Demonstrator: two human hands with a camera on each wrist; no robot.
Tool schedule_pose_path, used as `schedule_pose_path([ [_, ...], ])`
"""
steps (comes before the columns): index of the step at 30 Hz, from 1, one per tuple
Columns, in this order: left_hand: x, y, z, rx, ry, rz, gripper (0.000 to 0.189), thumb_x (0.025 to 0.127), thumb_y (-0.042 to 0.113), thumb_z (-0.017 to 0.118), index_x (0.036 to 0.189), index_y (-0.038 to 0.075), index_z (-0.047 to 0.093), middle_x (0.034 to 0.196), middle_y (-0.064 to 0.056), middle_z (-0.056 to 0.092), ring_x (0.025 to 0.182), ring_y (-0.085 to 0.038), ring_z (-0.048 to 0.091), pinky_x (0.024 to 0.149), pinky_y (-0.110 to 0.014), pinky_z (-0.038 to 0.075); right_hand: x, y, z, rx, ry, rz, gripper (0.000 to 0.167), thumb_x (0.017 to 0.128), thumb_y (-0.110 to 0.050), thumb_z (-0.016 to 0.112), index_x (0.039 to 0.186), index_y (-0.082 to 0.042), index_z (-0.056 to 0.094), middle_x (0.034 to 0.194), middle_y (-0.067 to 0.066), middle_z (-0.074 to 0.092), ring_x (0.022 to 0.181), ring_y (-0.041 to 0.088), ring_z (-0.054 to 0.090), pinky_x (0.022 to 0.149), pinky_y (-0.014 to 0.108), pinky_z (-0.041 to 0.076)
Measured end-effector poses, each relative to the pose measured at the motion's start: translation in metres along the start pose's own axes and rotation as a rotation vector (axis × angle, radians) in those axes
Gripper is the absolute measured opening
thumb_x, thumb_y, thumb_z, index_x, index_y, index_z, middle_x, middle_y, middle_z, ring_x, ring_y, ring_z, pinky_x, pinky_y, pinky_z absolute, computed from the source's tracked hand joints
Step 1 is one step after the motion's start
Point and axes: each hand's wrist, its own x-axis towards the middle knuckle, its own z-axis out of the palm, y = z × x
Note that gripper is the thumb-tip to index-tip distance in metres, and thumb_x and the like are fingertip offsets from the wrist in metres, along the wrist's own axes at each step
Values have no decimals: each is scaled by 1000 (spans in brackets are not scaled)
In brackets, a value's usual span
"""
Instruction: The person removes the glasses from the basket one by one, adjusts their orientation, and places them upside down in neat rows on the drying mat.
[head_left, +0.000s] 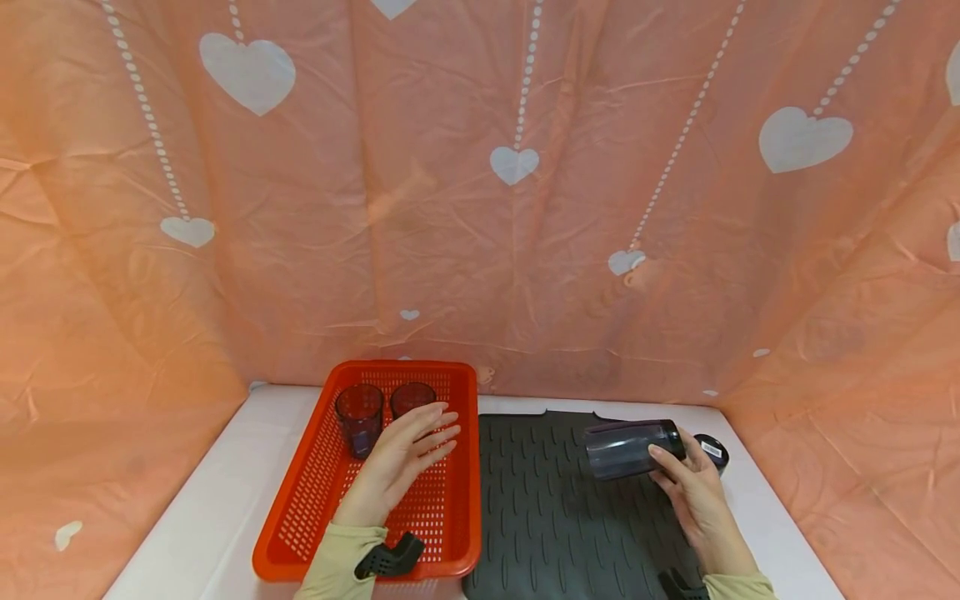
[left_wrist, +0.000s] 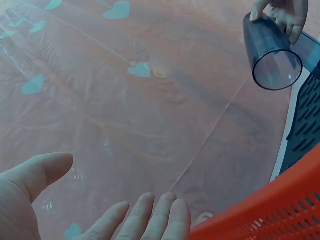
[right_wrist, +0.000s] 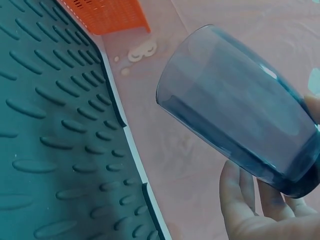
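Both hands are raised and well apart: the left hand [head_left: 405,462] holds nothing, its fingers straight and slightly fanned over the red basket [head_left: 472,500], while the right hand [head_left: 693,492] pinches a dark tinted glass [head_left: 626,450] near its base, thumb on one side and fingers on the other. Inside the basket, toward its far end, are an upright glass [head_left: 352,425] and, just beside it, a second glass [head_left: 408,400] partly hidden by the left fingertips. Right of the basket lies a black ridged mat [head_left: 555,525], and past the right hand, near the mat's edge, is a dark round object [head_left: 712,450] with a white label, partly covered by the hand, so I cannot tell what it is. White table [head_left: 217,492] shows around these things, backed by an orange sheet [head_left: 450,208] with pale hearts. Between the left hand and the mat stands the basket's right wall. Held tilted on its side above the mat, the tinted glass points its mouth leftward, toward the basket and the left hand, with its thick base in the right hand's grasp.
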Motion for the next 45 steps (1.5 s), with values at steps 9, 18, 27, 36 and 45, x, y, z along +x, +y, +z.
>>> schedule_pose_path([
  [9,-4,4,-13,-4,45,13,48,97,23,58,138,1,45,139,-25,44,126,-40,44,100,-45,41,0,1,-6,-8,10,-29,45,87,9,61,117,-24,59,105,-6,61,86,6,61,71,26,52],
  [18,-11,13,-30,-28,98,49,34,97,19,57,128,6,54,135,-23,48,124,-38,47,100,-46,41,0,1,-10,-65,55,-19,49,85,9,65,121,-23,55,109,-14,62,90,3,60,70,22,53],
  [27,-16,25,-47,-6,102,108,17,99,19,55,110,20,68,129,-15,54,122,-35,49,100,-45,41,0,2,-11,-184,55,-16,61,85,4,69,135,-18,42,109,-18,63,93,1,60,74,20,51],
  [36,-22,30,-60,18,110,117,18,100,21,53,107,25,70,127,-11,57,121,-32,51,98,-40,44,1,2,-13,-352,98,-47,68,82,-1,74,140,-15,43,109,-21,62,93,2,57,78,15,48],
  [45,-29,35,-74,51,124,110,18,101,23,52,111,24,66,128,-11,55,120,-28,52,100,-38,43,2,3,-12,-576,145,-15,74,79,-16,80,142,-19,42,108,-25,59,82,9,47,73,17,45],
])
